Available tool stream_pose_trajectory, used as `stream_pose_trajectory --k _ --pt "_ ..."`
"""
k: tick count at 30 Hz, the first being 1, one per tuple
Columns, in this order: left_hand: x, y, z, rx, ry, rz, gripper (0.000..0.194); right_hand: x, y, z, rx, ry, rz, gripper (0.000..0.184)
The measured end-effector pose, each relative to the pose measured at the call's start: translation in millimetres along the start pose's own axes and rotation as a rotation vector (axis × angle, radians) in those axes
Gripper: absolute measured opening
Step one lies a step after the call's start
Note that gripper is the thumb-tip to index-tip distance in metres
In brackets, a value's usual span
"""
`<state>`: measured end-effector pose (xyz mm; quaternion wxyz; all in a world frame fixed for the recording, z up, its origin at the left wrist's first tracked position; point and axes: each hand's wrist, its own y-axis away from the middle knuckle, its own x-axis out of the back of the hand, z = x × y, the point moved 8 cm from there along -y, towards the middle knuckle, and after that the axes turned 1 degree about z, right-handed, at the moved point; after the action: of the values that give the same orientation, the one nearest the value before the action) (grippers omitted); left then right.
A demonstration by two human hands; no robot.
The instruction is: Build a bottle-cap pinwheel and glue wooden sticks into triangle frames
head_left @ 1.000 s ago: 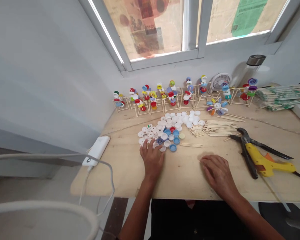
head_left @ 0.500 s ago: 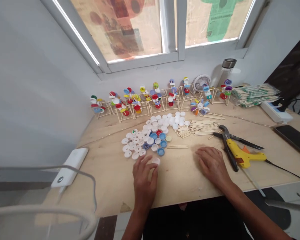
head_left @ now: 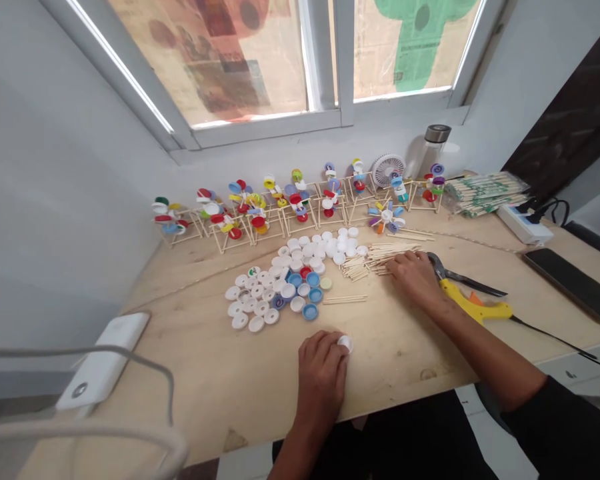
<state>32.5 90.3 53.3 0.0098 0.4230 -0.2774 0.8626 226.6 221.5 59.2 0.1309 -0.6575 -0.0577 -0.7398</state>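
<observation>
My left hand [head_left: 323, 367] is near the front edge of the wooden table, its fingers closed on a white bottle cap [head_left: 346, 343]. Farther forward and to the right, my right hand [head_left: 413, 277] rests on the pile of thin wooden sticks [head_left: 387, 255]. Its fingers are bent and close together; what lies under the fingertips is hidden. Beyond my left hand spreads a heap of white bottle caps [head_left: 250, 305], with blue caps [head_left: 311, 311] and a red one mixed in. Several loose sticks [head_left: 345, 299] lie side by side between the caps and my right hand.
Pinwheel-like models of coloured caps on stick frames [head_left: 230, 233] line the back. At right are pliers [head_left: 473, 283], a yellow glue gun [head_left: 473, 307], a phone [head_left: 573, 283], a power strip [head_left: 525, 225] and bagged sticks [head_left: 485, 192]. A white power bank [head_left: 105, 360] lies left.
My left hand has moved right, away from the heap, with the white cap. My right hand has reached forward from the bare tabletop to the stick pile. The view has shifted slightly.
</observation>
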Motion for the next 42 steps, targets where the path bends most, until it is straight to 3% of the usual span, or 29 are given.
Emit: stream_pose_trajectory --k 14,22,28,33,39,42 --pt "-6.9 4.1 -2.8 -0.026 0.003 0.034 0.015 -10.3 -18.8 -14.8 0.244 0.017 -0.231 0.015" --pt "-7.2 5.7 -2.0 -0.016 -0.036 0.043 0.016 -6.9 -20.4 -22.9 0.299 0.008 -0.307 0.013" --pt "-0.2 8.1 -7.1 0.041 -0.114 0.064 0.016 -6.7 -16.4 -26.7 0.315 0.017 -0.289 0.015" --pt "13.8 12.0 -24.3 0.117 -0.224 0.045 0.016 8.3 -8.8 -35.4 0.339 -0.056 -0.194 0.012" --pt "24.7 11.7 -47.0 0.155 -0.320 0.074 0.016 38.3 11.6 -67.9 0.385 -0.217 -0.087 0.013" --pt "29.5 11.5 -58.7 0.182 -0.351 0.139 0.016 50.8 25.8 -86.6 0.395 -0.446 -0.045 0.010"
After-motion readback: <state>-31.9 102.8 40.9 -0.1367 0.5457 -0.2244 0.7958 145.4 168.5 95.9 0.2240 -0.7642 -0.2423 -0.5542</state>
